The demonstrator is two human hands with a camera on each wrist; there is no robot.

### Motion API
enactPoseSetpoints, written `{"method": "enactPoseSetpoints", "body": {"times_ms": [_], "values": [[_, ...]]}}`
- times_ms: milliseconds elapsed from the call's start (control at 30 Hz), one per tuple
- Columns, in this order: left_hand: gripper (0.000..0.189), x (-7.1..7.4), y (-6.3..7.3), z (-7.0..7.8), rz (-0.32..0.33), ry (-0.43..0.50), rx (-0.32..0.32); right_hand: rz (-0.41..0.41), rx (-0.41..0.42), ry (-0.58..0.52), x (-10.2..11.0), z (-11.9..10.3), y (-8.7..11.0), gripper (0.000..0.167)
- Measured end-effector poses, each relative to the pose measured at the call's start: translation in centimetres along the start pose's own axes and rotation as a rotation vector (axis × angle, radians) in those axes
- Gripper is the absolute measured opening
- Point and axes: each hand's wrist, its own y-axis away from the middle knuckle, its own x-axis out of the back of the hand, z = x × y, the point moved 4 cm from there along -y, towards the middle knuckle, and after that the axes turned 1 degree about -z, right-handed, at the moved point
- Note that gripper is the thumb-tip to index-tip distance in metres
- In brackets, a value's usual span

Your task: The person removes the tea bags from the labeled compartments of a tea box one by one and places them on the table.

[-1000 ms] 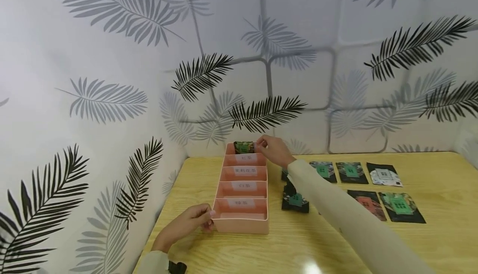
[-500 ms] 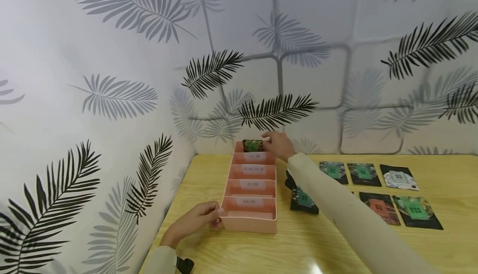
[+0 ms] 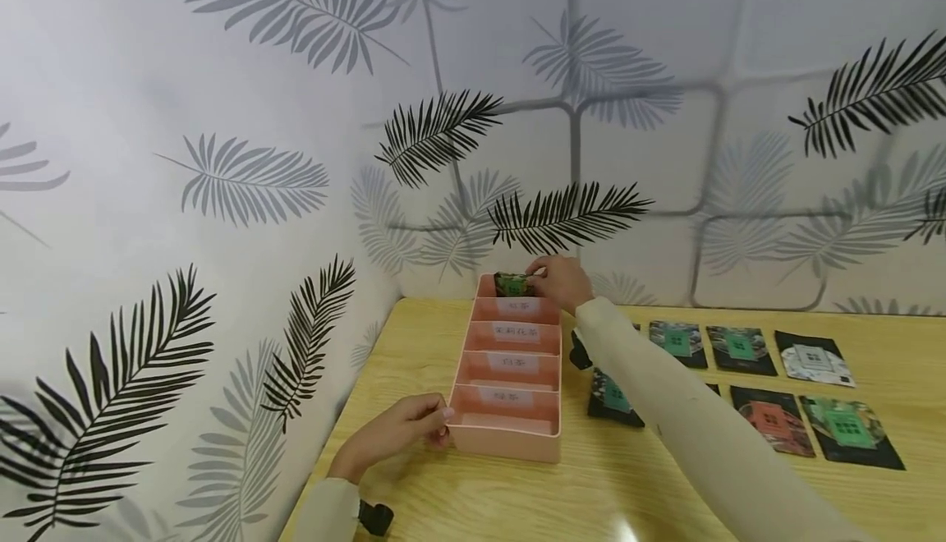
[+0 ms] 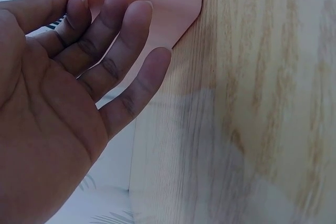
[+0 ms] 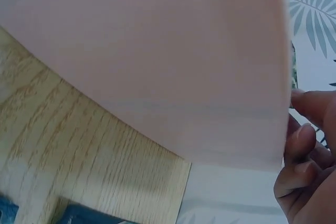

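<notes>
A long pink divided box point(image 3: 506, 445) with labelled compartments lies on the table. My left hand point(image 3: 399, 431) pinches its near left corner between thumb and index finger; in the left wrist view the other fingers point(image 4: 135, 30) are bent loosely beside the box wall. At the far end, my right hand point(image 3: 563, 282) reaches over the right rim and pinches the right edge of a black and green tea packet point(image 3: 510, 284). This packet stands in the farthest compartment with its lower part hidden. In the right wrist view the box wall point(image 5: 157, 66) covers most of the packet.
To the right of the box, several tea packets lie flat, among them a white one point(image 3: 813, 358), a red one point(image 3: 772, 420) and a green one point(image 3: 850, 431). My right sleeve point(image 3: 687, 411) crosses over some of them. A patterned wall point(image 3: 628, 267) stands close behind the table.
The head view has turned left, so everything sits farther right in it. Both hands stay at the box, and the packet remains in the far compartment.
</notes>
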Motion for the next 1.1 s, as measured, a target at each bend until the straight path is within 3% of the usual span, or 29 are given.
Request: {"method": "enactPoseSetpoints", "body": {"times_ms": [267, 733, 1100], "values": [[0.033, -0.2, -0.1, 0.3, 0.001, 0.013, 0.008, 0.011, -0.004, 0.019, -0.1, -0.2, 0.1, 0.015], [0.035, 0.0, -0.2, 0.0, -0.006, -0.014, -0.020, 0.111, 0.134, -0.032, 1.7, 0.1, 0.7, 0.018], [0.034, -0.2, 0.0, 0.5, -0.008, -0.022, -0.036, 0.171, 0.248, -0.010, 3.9, -0.4, 2.0, 0.018]]}}
